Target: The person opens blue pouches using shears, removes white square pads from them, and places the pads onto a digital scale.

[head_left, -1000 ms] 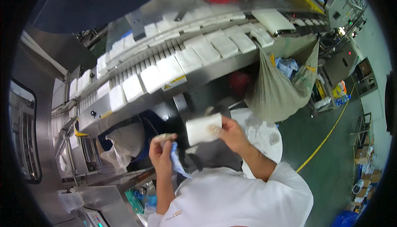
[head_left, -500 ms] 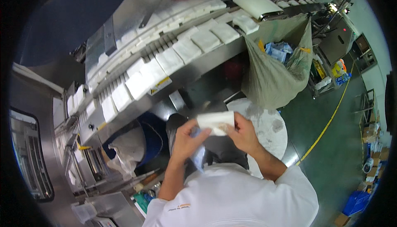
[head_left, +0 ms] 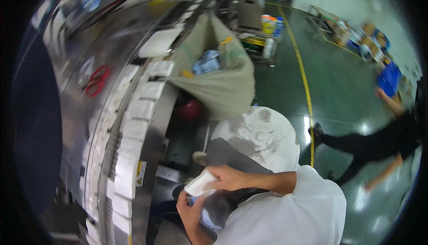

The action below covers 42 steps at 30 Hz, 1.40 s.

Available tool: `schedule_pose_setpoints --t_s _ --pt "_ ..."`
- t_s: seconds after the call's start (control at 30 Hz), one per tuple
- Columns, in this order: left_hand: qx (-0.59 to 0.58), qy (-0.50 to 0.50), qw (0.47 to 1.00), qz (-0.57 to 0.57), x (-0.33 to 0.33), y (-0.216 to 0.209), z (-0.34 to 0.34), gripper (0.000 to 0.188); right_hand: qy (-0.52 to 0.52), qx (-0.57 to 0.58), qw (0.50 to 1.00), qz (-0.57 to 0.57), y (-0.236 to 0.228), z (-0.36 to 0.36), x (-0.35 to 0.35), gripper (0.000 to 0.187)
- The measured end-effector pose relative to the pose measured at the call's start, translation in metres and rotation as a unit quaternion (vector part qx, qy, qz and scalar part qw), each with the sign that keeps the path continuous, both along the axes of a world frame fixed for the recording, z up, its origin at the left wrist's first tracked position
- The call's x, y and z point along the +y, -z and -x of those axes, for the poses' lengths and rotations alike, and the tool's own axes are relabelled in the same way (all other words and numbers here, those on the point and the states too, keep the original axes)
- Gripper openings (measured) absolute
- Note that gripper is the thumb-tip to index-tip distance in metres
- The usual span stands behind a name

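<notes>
White packet [head_left: 199, 184]: held in the air, tilted, above the person's lap, just right of the conveyor's near stretch. Right hand [head_left: 225, 178]: fingers clamped on its right side. Left hand [head_left: 190, 210]: thumb and fingers closed about its near left end. Pale blue film [head_left: 206, 219] hangs by the left palm; whether gripped, cannot tell.

Change: one second ago only the right hand had the packet; now both do, as at half a second ago. Judgement: handling continues off the line, packet not set down.

View has swung right. The conveyor [head_left: 154, 133], with its row of white packets [head_left: 134, 131], now runs near to far on the left. Beyond: grey-green sack [head_left: 234, 86] with blue wrappers [head_left: 206, 62] inside; white round top [head_left: 272, 140] to the right. New at far right: another person [head_left: 379, 144].
</notes>
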State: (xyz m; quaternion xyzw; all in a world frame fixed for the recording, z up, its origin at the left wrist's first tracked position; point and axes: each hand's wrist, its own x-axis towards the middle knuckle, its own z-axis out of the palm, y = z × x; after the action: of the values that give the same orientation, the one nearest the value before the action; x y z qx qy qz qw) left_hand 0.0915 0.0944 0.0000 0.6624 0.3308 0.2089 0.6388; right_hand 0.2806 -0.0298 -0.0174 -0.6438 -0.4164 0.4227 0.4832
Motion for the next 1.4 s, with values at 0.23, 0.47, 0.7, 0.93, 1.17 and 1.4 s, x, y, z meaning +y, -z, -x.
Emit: schedule_pose_setpoints --t_s 0.23,0.47,0.7,0.93,1.17,1.4 --pt "-0.088 0.011 0.994 0.070 -0.009 0.023 0.004 0.033 0.032 -0.038 0.997 -0.061 -0.007 0.011 -0.016 0.038" --pt "0.000 -0.140 0.986 -0.089 0.010 -0.047 0.059 0.023 0.056 0.097 0.994 -0.014 0.034 -0.010 -0.034 0.031" --pt "0.281 -0.485 0.758 -0.333 0.073 -0.143 0.217 0.047 0.112 0.170 0.979 0.012 0.130 -0.079 -0.062 0.021" --pt "0.646 -0.408 0.605 -0.223 0.157 -0.110 0.496 0.041 0.032 0.144 0.983 0.106 0.184 -0.087 -0.051 0.025" --pt "0.641 -0.268 0.633 -0.342 0.203 -0.110 0.550 0.025 0.079 0.219 0.968 0.096 0.231 -0.094 -0.059 0.018" --pt "0.307 -0.145 0.934 -0.114 0.091 -0.142 0.193 0.029 0.060 0.229 0.969 0.072 0.166 -0.103 -0.065 0.025"
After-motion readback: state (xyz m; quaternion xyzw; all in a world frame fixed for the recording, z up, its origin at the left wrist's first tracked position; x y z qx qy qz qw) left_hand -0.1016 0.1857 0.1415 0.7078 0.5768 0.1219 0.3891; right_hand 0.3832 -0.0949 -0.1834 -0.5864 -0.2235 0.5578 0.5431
